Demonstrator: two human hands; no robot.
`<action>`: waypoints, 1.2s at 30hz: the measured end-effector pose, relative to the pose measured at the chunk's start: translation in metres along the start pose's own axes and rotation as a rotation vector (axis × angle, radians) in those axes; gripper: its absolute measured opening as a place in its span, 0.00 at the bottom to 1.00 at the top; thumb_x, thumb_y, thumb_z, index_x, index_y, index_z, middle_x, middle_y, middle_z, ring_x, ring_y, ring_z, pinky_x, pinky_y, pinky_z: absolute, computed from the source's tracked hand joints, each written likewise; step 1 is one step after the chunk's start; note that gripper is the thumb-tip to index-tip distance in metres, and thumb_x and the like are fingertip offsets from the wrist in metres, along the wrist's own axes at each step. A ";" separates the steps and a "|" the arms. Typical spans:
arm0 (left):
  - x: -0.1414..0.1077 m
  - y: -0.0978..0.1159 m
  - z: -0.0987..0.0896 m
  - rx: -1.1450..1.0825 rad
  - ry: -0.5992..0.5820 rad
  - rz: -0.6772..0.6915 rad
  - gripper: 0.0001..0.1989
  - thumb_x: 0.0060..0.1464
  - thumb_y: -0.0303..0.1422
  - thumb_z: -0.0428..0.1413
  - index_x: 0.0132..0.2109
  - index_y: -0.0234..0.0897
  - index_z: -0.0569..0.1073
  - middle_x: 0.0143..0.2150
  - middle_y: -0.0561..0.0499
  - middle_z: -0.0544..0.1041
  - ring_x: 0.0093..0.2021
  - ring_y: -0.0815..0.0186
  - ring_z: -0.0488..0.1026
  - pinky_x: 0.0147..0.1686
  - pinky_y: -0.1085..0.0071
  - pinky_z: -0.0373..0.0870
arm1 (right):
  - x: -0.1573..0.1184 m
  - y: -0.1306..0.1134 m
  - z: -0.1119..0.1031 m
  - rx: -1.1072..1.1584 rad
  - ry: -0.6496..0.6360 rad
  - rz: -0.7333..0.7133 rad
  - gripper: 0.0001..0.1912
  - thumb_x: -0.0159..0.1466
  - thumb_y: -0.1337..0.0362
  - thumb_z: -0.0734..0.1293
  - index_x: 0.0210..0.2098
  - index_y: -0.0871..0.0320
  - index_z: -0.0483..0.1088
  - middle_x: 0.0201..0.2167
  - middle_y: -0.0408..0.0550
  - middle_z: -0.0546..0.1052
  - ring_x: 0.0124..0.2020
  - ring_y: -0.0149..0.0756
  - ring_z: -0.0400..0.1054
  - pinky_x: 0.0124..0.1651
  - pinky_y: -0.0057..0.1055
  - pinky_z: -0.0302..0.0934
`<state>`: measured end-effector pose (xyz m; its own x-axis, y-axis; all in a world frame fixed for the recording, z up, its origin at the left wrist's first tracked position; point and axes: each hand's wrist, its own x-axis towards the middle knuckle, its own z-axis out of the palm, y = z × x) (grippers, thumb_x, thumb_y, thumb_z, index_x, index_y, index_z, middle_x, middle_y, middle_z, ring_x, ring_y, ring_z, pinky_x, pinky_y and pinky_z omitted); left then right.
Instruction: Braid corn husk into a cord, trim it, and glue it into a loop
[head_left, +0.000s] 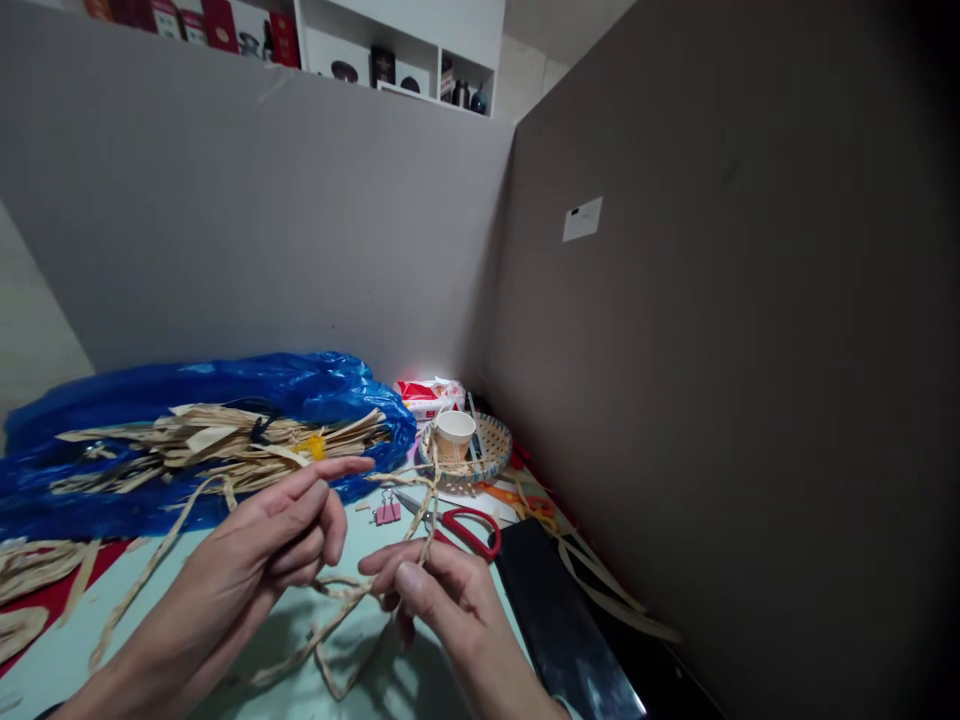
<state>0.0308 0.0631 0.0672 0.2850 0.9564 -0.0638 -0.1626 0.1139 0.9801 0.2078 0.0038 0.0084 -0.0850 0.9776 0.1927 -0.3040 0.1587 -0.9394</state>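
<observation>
Twisted cord [324, 634]: pinched in the right hand [457, 595], with loops hanging below and to the left of its fingers and a length rising beyond them toward the woven basket [495, 450].
Right hand: thumb and fingers closed on the cord, reaching in from the lower right.
Left hand [285, 535]: left of the right hand and apart from it, with index finger stretched out, thumb bent, other fingers curled; cannot tell whether gripping a strand.
Gap between hands: crossed low by cord, over the mint-green bench [64, 655].
Red-handled scissors [450, 519]: just beyond the right fingers.
Black flat object [559, 620]: close along the right hand's right side.
Blue plastic [337, 380]: beyond the left hand, under pale strips [225, 440].
Grey panel [262, 220]: upright beyond both hands, bounding forward reach.
Dark panel [712, 300]: upright to the right, limiting sideways room.
</observation>
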 end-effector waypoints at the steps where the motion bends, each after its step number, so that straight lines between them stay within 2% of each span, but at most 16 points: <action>1: 0.001 -0.001 -0.002 0.011 -0.006 -0.014 0.25 0.40 0.54 0.70 0.45 0.50 0.82 0.20 0.55 0.71 0.20 0.70 0.50 0.21 0.72 0.51 | 0.000 -0.003 -0.001 -0.049 0.013 -0.002 0.18 0.64 0.47 0.71 0.34 0.57 0.80 0.38 0.52 0.80 0.30 0.32 0.64 0.33 0.30 0.58; 3: 0.001 -0.001 -0.006 0.041 -0.025 -0.044 0.25 0.44 0.53 0.69 0.48 0.50 0.81 0.20 0.55 0.71 0.21 0.70 0.50 0.21 0.72 0.49 | 0.000 -0.010 -0.002 -0.095 0.044 -0.011 0.17 0.65 0.49 0.71 0.35 0.57 0.80 0.34 0.49 0.79 0.27 0.30 0.59 0.32 0.29 0.54; 6: 0.001 0.000 -0.007 0.090 -0.069 -0.082 0.25 0.47 0.52 0.67 0.51 0.49 0.81 0.22 0.53 0.73 0.22 0.69 0.53 0.22 0.72 0.47 | 0.001 -0.018 -0.006 -0.018 0.087 -0.027 0.15 0.65 0.51 0.71 0.33 0.58 0.75 0.32 0.46 0.77 0.23 0.27 0.54 0.27 0.27 0.50; 10: 0.004 -0.006 -0.003 0.087 -0.109 -0.102 0.29 0.44 0.52 0.69 0.51 0.45 0.81 0.22 0.52 0.73 0.23 0.69 0.57 0.21 0.75 0.48 | 0.000 -0.021 -0.006 -0.014 0.091 -0.046 0.14 0.68 0.52 0.68 0.37 0.58 0.72 0.27 0.44 0.75 0.21 0.26 0.54 0.25 0.26 0.49; 15: 0.004 -0.016 -0.001 0.054 -0.127 -0.102 0.30 0.46 0.48 0.70 0.56 0.46 0.77 0.26 0.54 0.76 0.28 0.68 0.66 0.28 0.77 0.64 | -0.004 -0.023 0.001 -0.049 0.068 -0.032 0.15 0.68 0.52 0.67 0.38 0.60 0.72 0.24 0.42 0.74 0.19 0.24 0.56 0.23 0.23 0.52; 17: 0.004 -0.017 -0.002 0.052 -0.092 -0.087 0.28 0.50 0.45 0.68 0.58 0.48 0.76 0.32 0.54 0.80 0.33 0.67 0.70 0.34 0.77 0.69 | -0.004 -0.024 0.001 -0.029 0.099 -0.052 0.16 0.68 0.52 0.68 0.37 0.61 0.73 0.24 0.42 0.74 0.18 0.22 0.58 0.23 0.21 0.54; 20: 0.006 -0.017 -0.004 0.030 -0.021 -0.078 0.24 0.52 0.44 0.66 0.56 0.50 0.76 0.48 0.52 0.83 0.48 0.63 0.74 0.43 0.77 0.71 | -0.002 -0.024 -0.002 0.019 0.198 -0.105 0.16 0.68 0.52 0.68 0.36 0.60 0.73 0.25 0.42 0.75 0.19 0.22 0.62 0.24 0.20 0.58; 22: 0.008 -0.019 -0.006 0.019 -0.023 -0.101 0.21 0.52 0.45 0.66 0.53 0.49 0.78 0.52 0.50 0.82 0.51 0.60 0.74 0.45 0.73 0.73 | 0.000 -0.024 -0.004 0.033 0.262 -0.140 0.16 0.67 0.52 0.69 0.34 0.60 0.73 0.26 0.42 0.75 0.21 0.24 0.65 0.25 0.21 0.61; 24: 0.009 -0.024 -0.006 0.031 -0.075 -0.144 0.19 0.53 0.45 0.66 0.51 0.45 0.80 0.48 0.47 0.83 0.45 0.58 0.77 0.40 0.70 0.75 | 0.001 -0.024 -0.005 0.027 0.288 -0.172 0.17 0.67 0.51 0.69 0.33 0.60 0.73 0.26 0.43 0.76 0.23 0.26 0.67 0.28 0.22 0.64; 27: 0.009 -0.033 -0.001 0.044 -0.190 -0.193 0.21 0.50 0.45 0.68 0.48 0.38 0.82 0.37 0.43 0.83 0.37 0.57 0.77 0.32 0.69 0.75 | -0.001 -0.025 -0.004 -0.006 0.239 -0.183 0.19 0.68 0.50 0.68 0.31 0.60 0.74 0.25 0.43 0.75 0.24 0.27 0.67 0.29 0.23 0.63; 29: 0.006 -0.037 0.005 0.024 -0.238 -0.181 0.21 0.48 0.46 0.69 0.46 0.37 0.83 0.34 0.44 0.82 0.35 0.58 0.77 0.30 0.70 0.73 | -0.003 -0.026 -0.003 -0.032 0.194 -0.164 0.19 0.69 0.50 0.67 0.30 0.60 0.74 0.23 0.43 0.74 0.23 0.27 0.66 0.28 0.23 0.61; 32: -0.001 -0.034 0.015 -0.004 -0.208 -0.131 0.13 0.51 0.44 0.68 0.37 0.38 0.83 0.29 0.50 0.79 0.30 0.65 0.73 0.30 0.74 0.73 | -0.006 -0.028 -0.002 -0.135 0.192 -0.155 0.17 0.68 0.54 0.67 0.28 0.59 0.73 0.24 0.42 0.72 0.23 0.26 0.64 0.28 0.23 0.60; 34: -0.006 -0.028 0.018 -0.015 -0.153 -0.096 0.13 0.51 0.44 0.68 0.32 0.39 0.81 0.26 0.53 0.76 0.29 0.67 0.71 0.32 0.77 0.73 | -0.007 -0.030 -0.002 -0.243 0.208 -0.182 0.16 0.67 0.57 0.67 0.26 0.59 0.73 0.26 0.42 0.71 0.24 0.26 0.63 0.28 0.23 0.59; 36: -0.009 -0.023 0.020 -0.028 -0.096 -0.069 0.13 0.48 0.45 0.69 0.32 0.40 0.81 0.25 0.54 0.76 0.30 0.67 0.71 0.32 0.78 0.74 | -0.008 -0.031 -0.002 -0.315 0.211 -0.230 0.15 0.66 0.60 0.68 0.24 0.58 0.73 0.29 0.45 0.72 0.28 0.29 0.66 0.29 0.23 0.61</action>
<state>0.0506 0.0471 0.0490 0.3852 0.9160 -0.1117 -0.1654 0.1876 0.9682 0.2202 -0.0088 0.0353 0.1567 0.9134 0.3756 0.0144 0.3781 -0.9256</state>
